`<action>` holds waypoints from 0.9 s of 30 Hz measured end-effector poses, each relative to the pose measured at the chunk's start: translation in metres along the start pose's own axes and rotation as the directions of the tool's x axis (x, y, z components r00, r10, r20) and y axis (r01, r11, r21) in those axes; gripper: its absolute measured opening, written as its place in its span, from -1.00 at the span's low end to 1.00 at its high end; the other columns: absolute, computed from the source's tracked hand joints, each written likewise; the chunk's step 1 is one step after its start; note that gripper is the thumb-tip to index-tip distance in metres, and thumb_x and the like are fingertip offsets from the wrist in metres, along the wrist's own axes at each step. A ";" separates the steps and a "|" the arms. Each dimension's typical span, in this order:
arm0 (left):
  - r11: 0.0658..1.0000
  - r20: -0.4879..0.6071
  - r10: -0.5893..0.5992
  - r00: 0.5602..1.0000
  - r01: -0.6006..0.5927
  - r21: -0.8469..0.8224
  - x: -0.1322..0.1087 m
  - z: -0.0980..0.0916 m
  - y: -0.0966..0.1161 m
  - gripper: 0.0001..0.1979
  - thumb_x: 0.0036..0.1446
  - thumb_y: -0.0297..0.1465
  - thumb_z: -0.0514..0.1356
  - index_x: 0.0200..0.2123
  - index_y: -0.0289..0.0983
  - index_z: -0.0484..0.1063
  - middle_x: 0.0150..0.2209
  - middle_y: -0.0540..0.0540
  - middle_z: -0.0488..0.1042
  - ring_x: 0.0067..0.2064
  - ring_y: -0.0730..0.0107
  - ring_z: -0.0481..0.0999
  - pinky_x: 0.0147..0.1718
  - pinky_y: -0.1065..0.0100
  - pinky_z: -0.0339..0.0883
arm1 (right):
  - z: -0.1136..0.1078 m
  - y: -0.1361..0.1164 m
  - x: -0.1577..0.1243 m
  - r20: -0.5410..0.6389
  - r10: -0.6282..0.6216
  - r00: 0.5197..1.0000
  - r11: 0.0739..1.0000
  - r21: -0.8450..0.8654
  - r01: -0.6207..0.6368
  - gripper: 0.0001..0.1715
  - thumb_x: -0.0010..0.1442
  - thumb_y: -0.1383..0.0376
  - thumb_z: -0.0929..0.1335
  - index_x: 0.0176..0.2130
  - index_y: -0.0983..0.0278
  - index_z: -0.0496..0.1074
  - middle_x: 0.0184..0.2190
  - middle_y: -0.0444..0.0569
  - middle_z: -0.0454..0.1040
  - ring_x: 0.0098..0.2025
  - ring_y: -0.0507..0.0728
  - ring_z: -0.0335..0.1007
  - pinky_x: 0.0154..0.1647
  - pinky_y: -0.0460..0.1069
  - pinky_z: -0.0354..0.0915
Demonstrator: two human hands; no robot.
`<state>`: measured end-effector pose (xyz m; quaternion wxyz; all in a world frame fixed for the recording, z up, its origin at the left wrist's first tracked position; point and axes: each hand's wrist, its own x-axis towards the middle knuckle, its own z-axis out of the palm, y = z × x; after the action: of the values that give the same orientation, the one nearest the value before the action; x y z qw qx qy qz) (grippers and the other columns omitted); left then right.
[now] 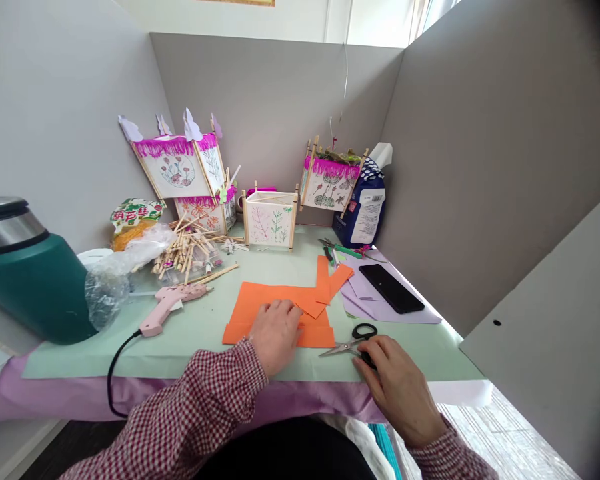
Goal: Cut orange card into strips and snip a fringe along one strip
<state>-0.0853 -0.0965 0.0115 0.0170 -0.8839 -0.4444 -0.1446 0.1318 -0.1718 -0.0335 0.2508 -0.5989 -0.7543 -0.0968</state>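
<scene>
Nearest me, my right hand closes on black-handled steel scissors while my open left hand presses the orange paper cutout flat, holding it steady on the pale green table.

You wear a long-sleeved shirt in red-and-white gingham (a fine, tight check), the left sleeve starting just behind your left hand, the right sleeve just behind your right hand, and a dark garment below and between them.
</scene>
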 end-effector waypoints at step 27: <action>0.969 0.158 0.242 0.957 -0.247 0.013 0.049 0.057 0.003 -0.47 0.21 -0.13 -0.28 0.19 -0.18 -0.02 0.25 -0.06 -0.06 0.26 0.18 -0.21 0.14 -0.04 -0.29 | 0.012 -0.017 -0.011 -0.158 0.023 0.987 0.983 0.185 0.007 -0.80 0.18 0.31 0.18 -0.28 0.27 0.36 -0.36 0.01 0.29 -0.28 0.09 0.25 -0.31 -0.01 0.24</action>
<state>-0.0416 -0.0508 -0.0293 0.0144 -0.9402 -0.3341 -0.0650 0.1146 -0.1805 -0.0469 0.3652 -0.5663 -0.7352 -0.0730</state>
